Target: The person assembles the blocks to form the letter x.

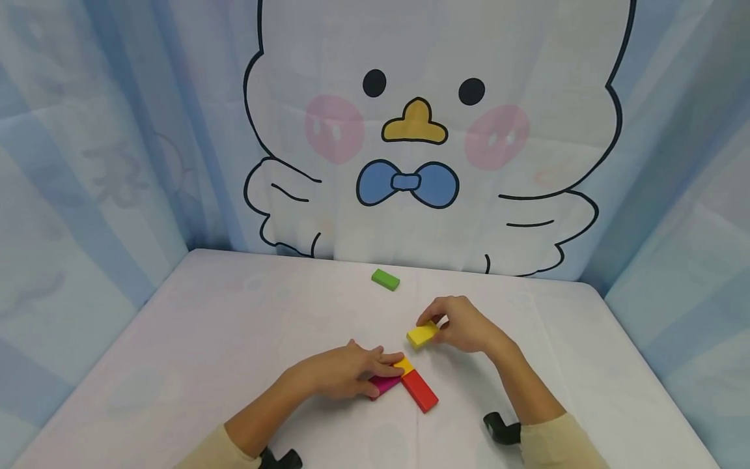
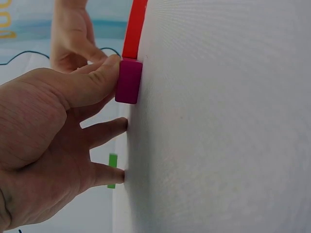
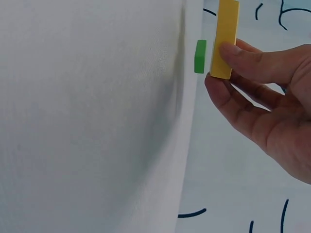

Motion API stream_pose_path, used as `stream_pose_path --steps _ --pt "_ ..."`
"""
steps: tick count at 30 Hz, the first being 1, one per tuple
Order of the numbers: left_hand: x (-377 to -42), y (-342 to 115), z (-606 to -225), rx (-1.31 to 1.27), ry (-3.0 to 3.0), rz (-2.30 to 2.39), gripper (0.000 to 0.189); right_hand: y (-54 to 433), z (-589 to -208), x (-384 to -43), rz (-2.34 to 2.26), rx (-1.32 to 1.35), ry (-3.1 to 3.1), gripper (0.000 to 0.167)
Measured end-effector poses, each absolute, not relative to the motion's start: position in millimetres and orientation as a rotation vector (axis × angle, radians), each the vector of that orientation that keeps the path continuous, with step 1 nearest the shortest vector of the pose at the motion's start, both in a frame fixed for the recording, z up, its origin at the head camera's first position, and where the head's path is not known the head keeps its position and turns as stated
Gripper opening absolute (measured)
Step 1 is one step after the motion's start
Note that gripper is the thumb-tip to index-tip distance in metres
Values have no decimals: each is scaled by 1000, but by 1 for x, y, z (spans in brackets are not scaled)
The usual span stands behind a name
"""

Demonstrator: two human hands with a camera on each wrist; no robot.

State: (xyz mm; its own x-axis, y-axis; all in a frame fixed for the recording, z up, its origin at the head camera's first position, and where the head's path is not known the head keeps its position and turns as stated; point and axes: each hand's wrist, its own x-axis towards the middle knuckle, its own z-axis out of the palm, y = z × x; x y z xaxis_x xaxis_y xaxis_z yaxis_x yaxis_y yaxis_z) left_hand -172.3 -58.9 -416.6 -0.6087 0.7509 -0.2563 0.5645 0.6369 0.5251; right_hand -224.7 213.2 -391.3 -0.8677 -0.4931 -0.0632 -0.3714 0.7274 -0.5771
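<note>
- So, R hand [image 1: 465, 324] pinches yellow blk [image 1: 423, 335] btwn thumb & fingers, just off table [image 1: 205, 312], at 12 o'clock of red blk [image 1: 422, 392].
- L hand [image 1: 346, 372] mostly open, fingers spread, grips nothing; thumb touches magenta blk [image 1: 387, 385], fingers rest at orange blk [image 1: 407, 367].
- Orange blk touches red at its 11 o'clock; magenta sits w/ them, red's 9 o'clock.
- Green blk [image 1: 385, 280] lies apart, approx. 11 o'clock of yellow.
</note>
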Motion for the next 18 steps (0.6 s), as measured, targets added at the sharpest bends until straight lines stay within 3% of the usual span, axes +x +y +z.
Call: stream_pose_path --steps 18 --pt "-172 -60 -415 1039 2404 567 54 209 -394 -214 -804 -712 2699 25"
